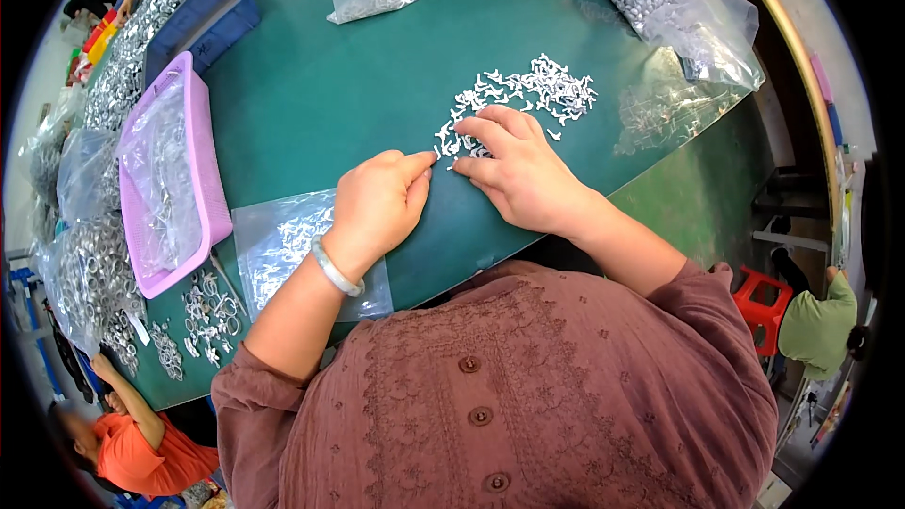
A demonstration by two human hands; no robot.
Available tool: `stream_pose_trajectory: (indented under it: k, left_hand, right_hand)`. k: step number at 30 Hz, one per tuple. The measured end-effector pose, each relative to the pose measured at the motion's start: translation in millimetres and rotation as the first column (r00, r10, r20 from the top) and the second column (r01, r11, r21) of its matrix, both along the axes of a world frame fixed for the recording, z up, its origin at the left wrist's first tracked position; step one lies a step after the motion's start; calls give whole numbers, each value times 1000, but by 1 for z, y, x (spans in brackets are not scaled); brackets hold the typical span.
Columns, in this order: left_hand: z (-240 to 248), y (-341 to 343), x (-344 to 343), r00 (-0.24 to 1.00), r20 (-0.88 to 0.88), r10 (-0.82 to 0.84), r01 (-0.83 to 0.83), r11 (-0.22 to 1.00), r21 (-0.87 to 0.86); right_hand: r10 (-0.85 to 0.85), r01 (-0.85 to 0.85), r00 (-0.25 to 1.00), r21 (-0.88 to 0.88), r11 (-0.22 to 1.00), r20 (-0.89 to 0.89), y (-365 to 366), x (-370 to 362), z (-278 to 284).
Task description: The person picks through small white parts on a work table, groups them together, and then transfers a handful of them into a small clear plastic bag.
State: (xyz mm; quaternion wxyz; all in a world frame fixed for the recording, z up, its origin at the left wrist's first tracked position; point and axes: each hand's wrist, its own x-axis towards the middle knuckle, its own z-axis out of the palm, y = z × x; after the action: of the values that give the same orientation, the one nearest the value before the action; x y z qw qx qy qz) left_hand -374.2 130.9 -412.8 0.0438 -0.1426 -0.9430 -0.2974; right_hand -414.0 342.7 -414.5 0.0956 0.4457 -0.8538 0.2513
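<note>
Small silvery metal pieces (556, 87), curved and forked, lie in a loose pile on the green tabletop (311, 113). My right hand (523, 170) rests over the near side of that pile, its fingers apart and the tips touching the scattered pieces. Just left of it, my left hand (382, 198) is closed, thumb against the bent forefinger. One small piece shows right at its fingertip; whether it is gripped cannot be made out. Under my left wrist, which wears a pale bangle (336, 269), lies a flat transparent bag (273, 226) with silvery pieces in or on it.
To the left stand a purple basket (212, 179) lined with plastic, a blue bin (236, 24) and heaped metal parts (113, 85). Rings and clasps (209, 311) lie near the left edge. Filled bags sit at the far side. Other people work nearby; a red stool (762, 306) stands at right.
</note>
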Motion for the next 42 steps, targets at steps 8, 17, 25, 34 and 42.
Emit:
stream_pose_trajectory:
  k: [8, 17, 25, 34, 42]
  left_hand:
    - [4, 0, 2, 1000, 0, -12, 12, 999, 53]
    - [1, 3, -3, 995, -40, -93, 90, 993, -82]
    - [2, 0, 5, 996, -55, -70, 68, 997, -36]
    - [2, -2, 9, 998, -33, -57, 56, 998, -33]
    - [0, -4, 8, 997, -10, -74, 74, 997, -27]
  right_hand:
    - [-92, 92, 996, -42, 995, -6, -1, -11, -5]
    - [-60, 61, 998, -58, 996, 11, 2, -15, -7]
    - [-66, 66, 998, -48, 997, -5, -3, -17, -11]
    - [-52, 54, 998, -84, 995, 31, -2, -16, -9]
    - [-50, 52, 999, -73, 996, 20, -1, -18, -5]
